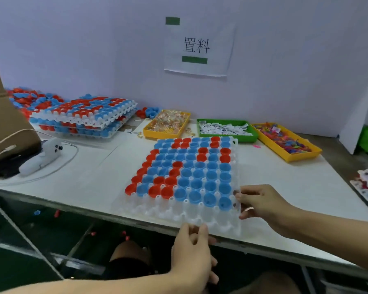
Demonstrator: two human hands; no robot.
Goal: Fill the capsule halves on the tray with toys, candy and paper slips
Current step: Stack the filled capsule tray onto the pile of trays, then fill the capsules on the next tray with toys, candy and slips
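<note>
Clear plastic tray (179, 213) lies flat on the white worktop (89, 172), long axis running from the near edge away toward the back wall, leaning slightly leftward at the near end; its near corner overhangs the worktop edge. Red and blue capsule halves (191, 172) sit open side up in the far rows; the nearest rows of pockets hold none. Left hand (192, 249) has its grip on the tray's near edge, fingers curled over the rim. Right hand (261, 201) pinches the tray's right edge between thumb and fingers. Beyond the tray's far end, three bins in a row: yellow bin of wrapped candy (168, 124), green bin of paper slips (224, 128), yellow bin of small coloured toys (285, 141). Far left, stacked trays (83, 115) already loaded with capsule halves.
</note>
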